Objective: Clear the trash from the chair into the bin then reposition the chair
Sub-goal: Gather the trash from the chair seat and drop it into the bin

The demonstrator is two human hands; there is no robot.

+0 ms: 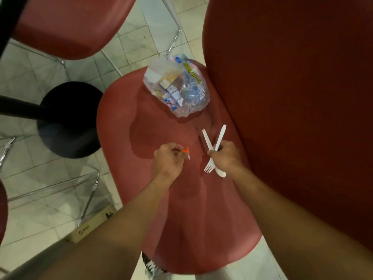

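the plastic bag [177,85] of trash lies on the red chair seat [157,199], at its far end, close against the chair back [292,118]. from the hands it lies straight ahead and up the seat, well apart from both. its long axis runs roughly from the seat's far edge down toward the hands, slanting a little to the right. the right hand [225,156] looks slightly nearer to the bag's lower tip than the left hand [168,158], so reaching forward with the right seems the shorter move, but that hand is already full.

the right hand is curled round a white plastic fork [209,165] and a white plastic knife [219,146], which cross each other in the grip, tines pointing back toward the person. the left hand is closed in a pinch on a small orange-tipped scrap [185,151], too small to identify; it could be a wrapper or a sachet.

no bin can be made out for certain. a dark round shape [68,120] stands on the tiled floor [40,188] left of the chair, but it may only be a pedestal base. the bag's contents are blurred behind the film. a cardboard box [90,225] and another red chair [66,25] are partly cut off.
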